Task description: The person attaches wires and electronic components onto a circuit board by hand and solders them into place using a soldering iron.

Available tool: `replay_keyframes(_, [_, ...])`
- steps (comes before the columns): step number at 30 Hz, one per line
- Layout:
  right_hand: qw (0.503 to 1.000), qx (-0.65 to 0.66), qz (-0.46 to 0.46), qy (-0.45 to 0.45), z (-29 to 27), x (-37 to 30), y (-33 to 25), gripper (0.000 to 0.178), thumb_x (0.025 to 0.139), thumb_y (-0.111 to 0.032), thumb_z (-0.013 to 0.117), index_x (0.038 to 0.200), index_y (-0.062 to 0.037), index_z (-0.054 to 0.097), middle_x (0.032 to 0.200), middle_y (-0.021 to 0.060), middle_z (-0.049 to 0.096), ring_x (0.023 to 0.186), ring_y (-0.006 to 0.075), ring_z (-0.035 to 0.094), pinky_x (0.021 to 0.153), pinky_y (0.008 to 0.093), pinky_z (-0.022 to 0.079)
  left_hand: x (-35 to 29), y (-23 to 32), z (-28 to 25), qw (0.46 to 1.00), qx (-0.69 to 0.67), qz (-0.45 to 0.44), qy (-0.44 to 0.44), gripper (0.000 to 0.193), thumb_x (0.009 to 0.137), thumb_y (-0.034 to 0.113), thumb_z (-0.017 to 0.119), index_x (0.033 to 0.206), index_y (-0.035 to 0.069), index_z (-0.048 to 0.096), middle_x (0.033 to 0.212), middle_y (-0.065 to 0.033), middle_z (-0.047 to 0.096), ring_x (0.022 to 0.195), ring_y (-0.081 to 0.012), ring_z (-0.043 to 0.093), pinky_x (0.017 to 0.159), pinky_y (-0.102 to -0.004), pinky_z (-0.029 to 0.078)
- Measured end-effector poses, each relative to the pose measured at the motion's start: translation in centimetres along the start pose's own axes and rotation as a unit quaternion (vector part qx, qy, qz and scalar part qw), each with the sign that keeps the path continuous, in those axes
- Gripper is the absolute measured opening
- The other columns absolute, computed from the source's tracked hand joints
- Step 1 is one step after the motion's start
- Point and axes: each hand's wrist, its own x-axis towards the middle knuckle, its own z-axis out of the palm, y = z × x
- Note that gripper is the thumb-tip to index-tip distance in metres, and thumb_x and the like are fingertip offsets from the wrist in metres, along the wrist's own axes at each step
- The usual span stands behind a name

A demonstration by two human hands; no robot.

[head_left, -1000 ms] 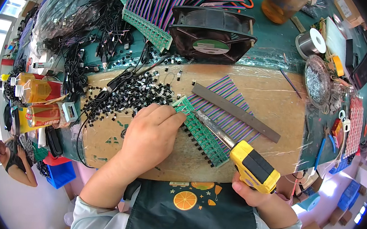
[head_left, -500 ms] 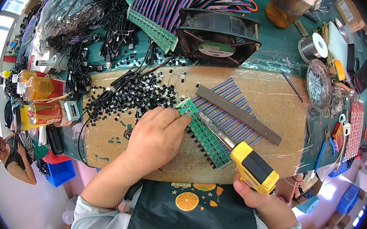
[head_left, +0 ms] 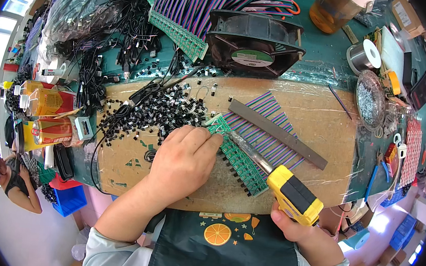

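A green strip of circuit boards (head_left: pixel 245 162) lies slantwise on the brown work board, small black parts along its lower edge. Striped flat wires (head_left: pixel 272 100) run from its far side, with a dark flat bar (head_left: pixel 277 134) across them. My left hand (head_left: pixel 183 162) is closed in a pinch at the strip's upper left end; its fingers hide what they hold. A yellow and black soldering gun (head_left: pixel 295 195) is gripped in my right hand (head_left: pixel 291 225), its tip at the strip's upper end, close to my left fingertips. Left of the strip spreads a pile of small black connectors (head_left: pixel 169 106).
A black fan (head_left: pixel 255 44) stands behind the work board (head_left: pixel 327 113). More wired green boards (head_left: pixel 177 29) lie at the back. A solder spool (head_left: pixel 369 53), a round dish (head_left: pixel 370 99) and pliers (head_left: pixel 372 181) are at the right; bottles (head_left: pixel 51 104) and black cables (head_left: pixel 92 78) at the left.
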Motion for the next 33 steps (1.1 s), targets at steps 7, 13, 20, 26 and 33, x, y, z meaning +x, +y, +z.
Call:
replay_keyframes(7, [0.994,0.069,0.057,-0.069,-1.3,-1.5,2.0,0.064,0.086,-0.017,0.075,0.137,0.0001,0.04,0.076,0.003,0.053,0.067,0.0127,0.051,0.061,0.0284,0.045,0.0,0.0,-0.1,1.0,-0.004,-0.001,0.001,0.027,0.074,-0.003,0.069,0.1,0.0,0.069,0.086,-0.0087,0.061,0.075,-0.026,0.06,0.069,-0.0361,0.051])
replay_keyframes(13, [0.976,0.212,-0.047,-0.02,0.4,-0.3,1.2,0.018,0.082,-0.004,0.073,0.092,-0.0019,0.059,0.076,0.0061,0.058,0.066,0.017,0.057,0.059,0.0297,0.046,0.1,0.2,-0.2,1.0,-0.001,-0.006,-0.009,0.027,0.073,-0.003,0.07,0.1,0.0,0.069,0.087,-0.009,0.061,0.075,-0.0263,0.06,0.069,-0.0365,0.051])
replay_keyframes(20, [0.99,0.132,0.047,-0.023,-0.6,-1.9,1.3,0.019,0.079,-0.003,0.074,0.092,-0.0019,0.059,0.078,0.0068,0.06,0.065,0.0174,0.058,0.059,0.0308,0.047,0.3,0.2,-0.4,0.999,-0.03,-0.021,-0.01,0.027,0.074,-0.003,0.071,0.1,0.001,0.069,0.088,-0.0096,0.062,0.077,-0.0274,0.062,0.07,-0.0373,0.052])
replay_keyframes(26, [0.998,-0.026,-0.05,-0.041,-0.2,-1.4,1.5,0.018,0.081,-0.005,0.074,0.091,-0.0032,0.059,0.078,0.0084,0.06,0.065,0.021,0.058,0.059,0.034,0.046,0.4,0.3,-0.5,0.998,-0.041,-0.031,-0.02,0.025,0.075,-0.003,0.071,0.099,0.003,0.07,0.089,-0.0096,0.062,0.078,-0.0281,0.062,0.069,-0.0384,0.052])
replay_keyframes(33, [0.999,0.021,-0.024,-0.003,0.3,-1.3,1.4,0.017,0.083,-0.007,0.074,0.092,-0.0034,0.059,0.081,0.0084,0.059,0.068,0.0213,0.058,0.061,0.0339,0.046,0.3,0.3,-0.6,0.998,-0.052,-0.04,-0.02,0.022,0.076,-0.002,0.071,0.098,0.003,0.07,0.089,-0.0095,0.061,0.079,-0.0285,0.062,0.07,-0.0384,0.051])
